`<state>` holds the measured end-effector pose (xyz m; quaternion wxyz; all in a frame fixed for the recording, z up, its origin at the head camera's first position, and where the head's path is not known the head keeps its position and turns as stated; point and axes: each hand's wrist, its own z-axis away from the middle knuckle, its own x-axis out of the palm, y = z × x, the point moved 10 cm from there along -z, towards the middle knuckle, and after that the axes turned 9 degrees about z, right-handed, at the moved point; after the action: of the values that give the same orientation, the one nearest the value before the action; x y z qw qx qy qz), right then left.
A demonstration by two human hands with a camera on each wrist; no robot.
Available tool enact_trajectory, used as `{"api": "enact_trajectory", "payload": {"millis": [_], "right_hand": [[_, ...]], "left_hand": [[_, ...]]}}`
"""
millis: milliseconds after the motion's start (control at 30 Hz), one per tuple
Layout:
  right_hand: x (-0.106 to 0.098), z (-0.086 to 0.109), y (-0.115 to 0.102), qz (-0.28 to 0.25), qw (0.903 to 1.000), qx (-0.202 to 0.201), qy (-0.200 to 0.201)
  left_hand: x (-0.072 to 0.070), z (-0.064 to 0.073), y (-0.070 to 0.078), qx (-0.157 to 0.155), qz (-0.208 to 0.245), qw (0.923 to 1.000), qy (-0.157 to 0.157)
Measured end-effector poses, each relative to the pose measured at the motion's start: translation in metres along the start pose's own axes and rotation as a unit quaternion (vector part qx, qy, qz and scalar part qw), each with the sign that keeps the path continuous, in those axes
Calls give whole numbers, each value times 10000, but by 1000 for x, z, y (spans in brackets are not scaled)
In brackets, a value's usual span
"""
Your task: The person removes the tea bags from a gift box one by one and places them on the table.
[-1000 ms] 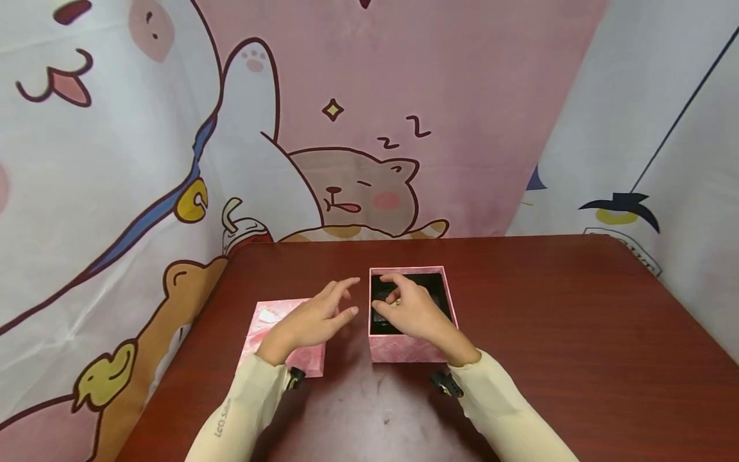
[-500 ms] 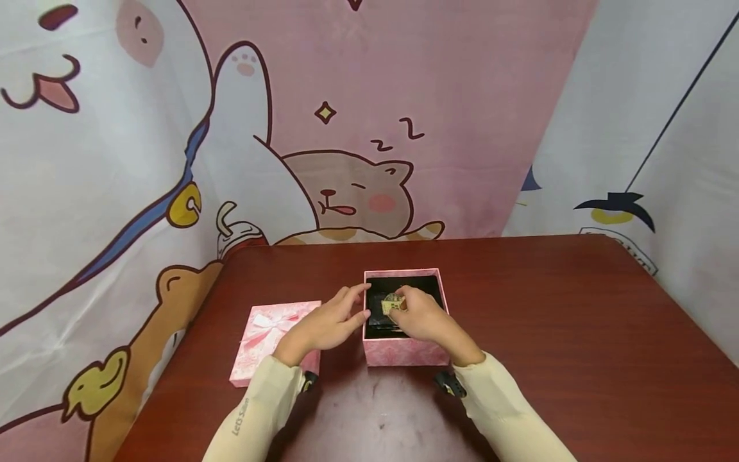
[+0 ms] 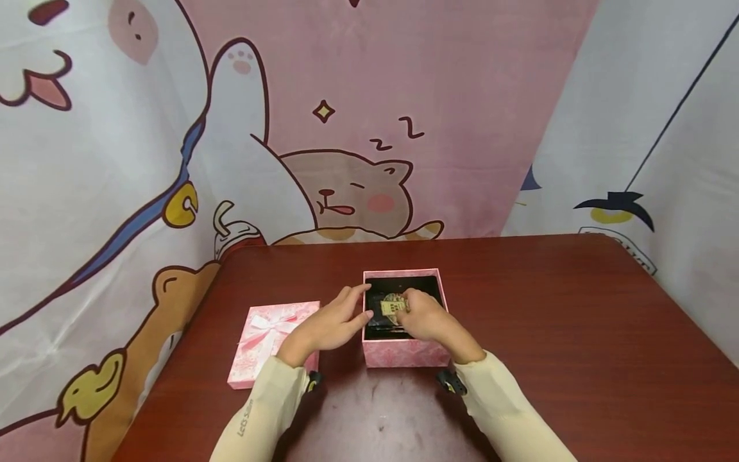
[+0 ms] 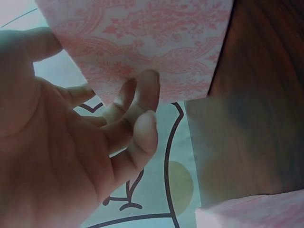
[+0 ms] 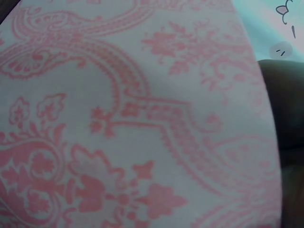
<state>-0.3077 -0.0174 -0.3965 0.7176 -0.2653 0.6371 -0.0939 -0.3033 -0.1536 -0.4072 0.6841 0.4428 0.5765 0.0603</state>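
A pink patterned box [image 3: 405,353] stands lidless on the table, with a black interior [image 3: 383,335]. Inside it lies a round gold-toned object with a rectangular plate [image 3: 392,307]; its exact kind does not show. My right hand [image 3: 426,317] reaches over the right wall and pinches that object's right edge. At the left wall, my left hand [image 3: 331,321] touches the rim with forefinger and thumb, its other fingers loosely bent beside the wall in the left wrist view. The box wall [image 5: 133,114] fills most of the right wrist view, hiding the right fingertips.
A pink lid with a ribbon bow [image 3: 271,330] lies left of the box, partly behind the left forearm. The reddish-brown table [image 3: 548,321] extends to the right. A cartoon-printed cloth [image 3: 462,96] hangs behind the table and along its left side.
My right hand has drawn back slightly to the right, exposing the gold-toned object between its fingers. My left hand has come right to the box's left rim. The view has shifted slightly.
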Motion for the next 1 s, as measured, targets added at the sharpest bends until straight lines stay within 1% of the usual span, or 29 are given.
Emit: {"api": "enact_trajectory", "payload": {"millis": [133,233,367,600,800,1000], "right_hand": [[6,-2,5,22,9998,88,-157],[10,-4,7,67,9997,71,-211],[14,-7,9,37,9997,54,-255],[16,-8,12,79,9992,198,-331],[19,-8,17,70,9983,412,-407],[24,-10,19,311,9967,511,-539]], "left_hand": [[0,-1,1,-33,48,10000,-11],[1,-1,2,-36,90,10000,-19],[1,-1,-1,-53,134,9999,-2],[2,0,-3,-184,102,9998,-39],[4,1,-3,-204,193,9996,-81],[3,1,-2,-142,188,9997,-49]]}}
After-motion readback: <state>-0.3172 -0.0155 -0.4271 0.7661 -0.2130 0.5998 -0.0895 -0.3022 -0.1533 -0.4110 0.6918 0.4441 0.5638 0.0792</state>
